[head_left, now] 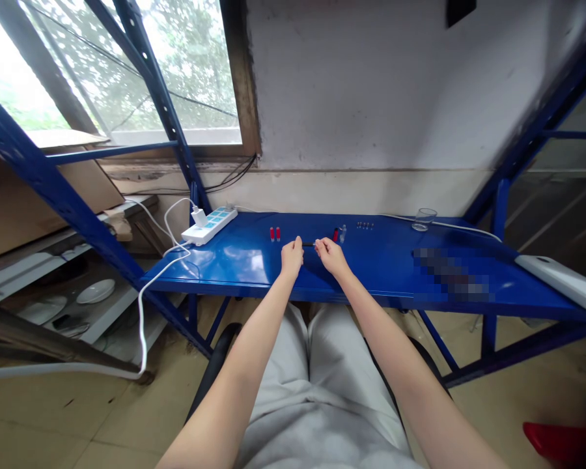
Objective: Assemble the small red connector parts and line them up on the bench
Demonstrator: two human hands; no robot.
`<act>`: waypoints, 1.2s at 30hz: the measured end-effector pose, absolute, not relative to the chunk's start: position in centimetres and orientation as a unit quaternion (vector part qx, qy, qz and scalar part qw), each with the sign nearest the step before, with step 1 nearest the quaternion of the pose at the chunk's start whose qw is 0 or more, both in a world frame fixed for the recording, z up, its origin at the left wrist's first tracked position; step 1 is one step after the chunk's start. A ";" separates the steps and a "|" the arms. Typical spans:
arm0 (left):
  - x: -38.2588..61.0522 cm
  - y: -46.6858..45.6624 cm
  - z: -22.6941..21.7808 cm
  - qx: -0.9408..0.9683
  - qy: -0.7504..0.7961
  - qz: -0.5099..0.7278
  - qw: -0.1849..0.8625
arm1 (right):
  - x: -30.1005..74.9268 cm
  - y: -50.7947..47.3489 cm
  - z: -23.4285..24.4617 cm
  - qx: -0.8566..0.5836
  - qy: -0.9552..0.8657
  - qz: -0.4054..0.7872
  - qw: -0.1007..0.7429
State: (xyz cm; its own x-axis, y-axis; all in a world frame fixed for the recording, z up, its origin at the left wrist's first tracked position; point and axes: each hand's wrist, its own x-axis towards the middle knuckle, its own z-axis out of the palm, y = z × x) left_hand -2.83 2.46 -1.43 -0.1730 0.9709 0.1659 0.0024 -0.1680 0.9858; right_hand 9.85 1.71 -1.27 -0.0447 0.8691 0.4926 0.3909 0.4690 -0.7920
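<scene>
I'd hold the slim black rod level, left hand and right hand gripping its opposite ends.

Looks like you're in a modest workshop: there's your blue metal worktable, perforated steel uprights rising at its ends, and a power strip over the surface's far left corner! Scuffed wall behind the far edge, and off the left edge, worn shelving carrying white dishes!
</scene>
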 end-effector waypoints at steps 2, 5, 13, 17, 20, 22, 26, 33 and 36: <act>-2.9 2.4 -1.4 0.489 0.495 0.591 0.409 | 9.9 1.8 -1.4 -0.455 -0.686 0.236 0.516; -2.9 2.6 -1.5 0.502 0.482 0.598 0.396 | 10.0 2.0 -1.7 -0.447 -0.687 0.242 0.519; -3.0 3.2 -2.3 0.585 0.424 0.611 0.322 | 10.1 2.4 -1.8 -0.418 -0.661 0.283 0.555; -3.0 3.0 -1.9 0.602 0.396 0.605 0.339 | 10.0 2.2 -1.6 -0.436 -0.649 0.286 0.554; -3.0 2.8 -1.7 0.600 0.390 0.602 0.354 | 10.1 2.1 -1.4 -0.428 -0.658 0.271 0.557; -3.0 2.7 -1.6 0.594 0.390 0.603 0.362 | 10.2 2.1 -1.4 -0.418 -0.663 0.269 0.560; -3.0 2.6 -1.4 0.589 0.388 0.598 0.382 | 10.4 2.4 -1.6 -0.404 -0.657 0.288 0.567; -2.9 2.3 -1.3 0.592 0.386 0.591 0.390 | 10.3 2.2 -1.2 -0.399 -0.650 0.308 0.569; -2.9 2.1 -1.3 0.587 0.400 0.596 0.374 | 10.1 1.9 -0.8 -0.397 -0.648 0.322 0.565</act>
State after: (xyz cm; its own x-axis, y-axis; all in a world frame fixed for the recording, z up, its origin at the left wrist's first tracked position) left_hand -2.92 2.11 -1.25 -0.0306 0.9159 0.4003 0.0240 -0.3997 0.9163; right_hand 10.12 1.88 -0.76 -0.0473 0.8785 0.4754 0.1504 0.4768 -0.8660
